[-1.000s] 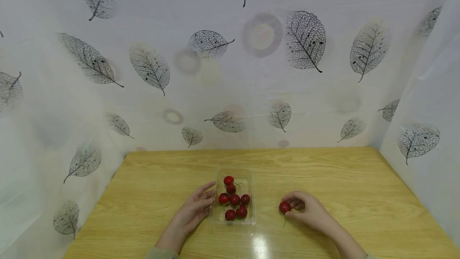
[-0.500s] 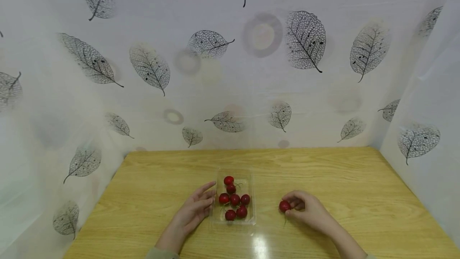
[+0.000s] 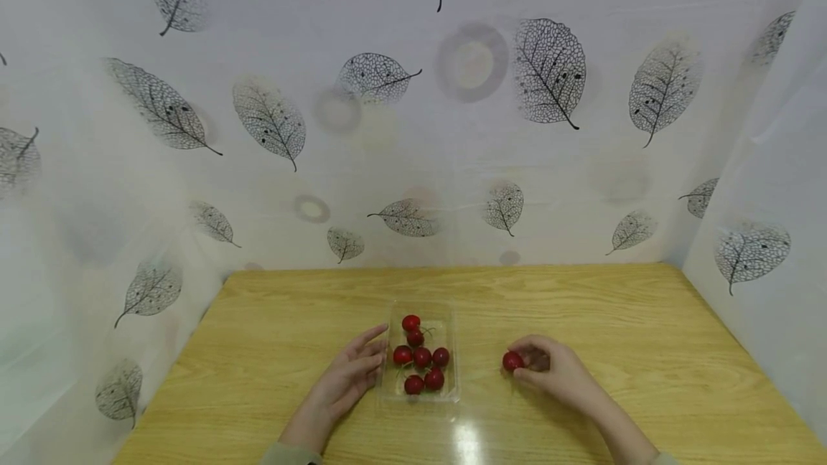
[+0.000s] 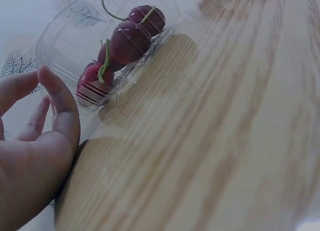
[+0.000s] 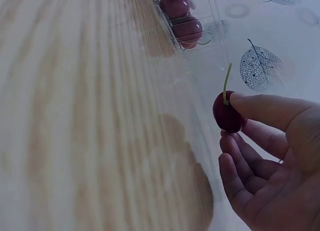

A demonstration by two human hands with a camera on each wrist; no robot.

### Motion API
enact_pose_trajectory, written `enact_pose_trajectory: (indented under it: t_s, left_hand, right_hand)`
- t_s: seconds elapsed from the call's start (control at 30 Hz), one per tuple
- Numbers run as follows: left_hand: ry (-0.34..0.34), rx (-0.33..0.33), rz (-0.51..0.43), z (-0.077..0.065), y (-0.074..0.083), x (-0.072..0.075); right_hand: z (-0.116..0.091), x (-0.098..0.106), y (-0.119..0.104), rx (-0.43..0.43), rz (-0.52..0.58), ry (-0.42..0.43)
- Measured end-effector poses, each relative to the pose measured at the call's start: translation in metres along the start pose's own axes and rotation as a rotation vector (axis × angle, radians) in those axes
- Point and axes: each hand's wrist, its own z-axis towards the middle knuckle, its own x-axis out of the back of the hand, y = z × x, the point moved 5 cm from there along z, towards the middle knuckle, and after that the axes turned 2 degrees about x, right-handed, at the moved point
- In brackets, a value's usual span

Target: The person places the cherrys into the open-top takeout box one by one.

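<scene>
My right hand [image 3: 557,372] pinches a dark red cherry [image 5: 227,113] between thumb and fingers, its green stem pointing up in the right wrist view. This cherry hangs over the table to the right of a clear plastic box [image 3: 455,350]. Inside the box lie several red cherries [image 3: 422,357], some with green stems. Along the box's left side rests my left hand [image 3: 345,382], fingers loosely extended with the fingertips right at the wall. In the left wrist view its thumb [image 4: 59,93] is by the box's side, and cherries [image 4: 130,42] show through the plastic.
The wood-grain table [image 3: 581,300] runs back to a pale sheet [image 3: 413,149] printed with dark leaf skeletons. The same sheeting closes in the left and right sides. A bright light reflection lies on the table in front of the box.
My right hand has risen slightly with the cherry, moving a little away from me. The left hand and the box of cherries have stayed in place.
</scene>
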Motion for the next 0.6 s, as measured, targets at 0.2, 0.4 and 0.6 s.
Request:
enact_pose_trajectory:
  t_s: [0.2, 0.4, 0.6]
  left_hand:
    - [-0.003, 0.0, -0.002, 0.001, 0.0, -0.001]
    - [-0.001, 0.001, 0.0, 0.001, 0.0, -0.001]
    - [-0.001, 0.0, -0.003, 0.001, 0.0, -0.001]
  right_hand:
    - [0.004, 0.001, -0.003, 0.008, 0.009, 0.008]
    - [0.008, 0.001, -0.009, -0.003, 0.004, 0.016]
    - [0.016, 0.002, -0.019, -0.024, 0.009, 0.031]
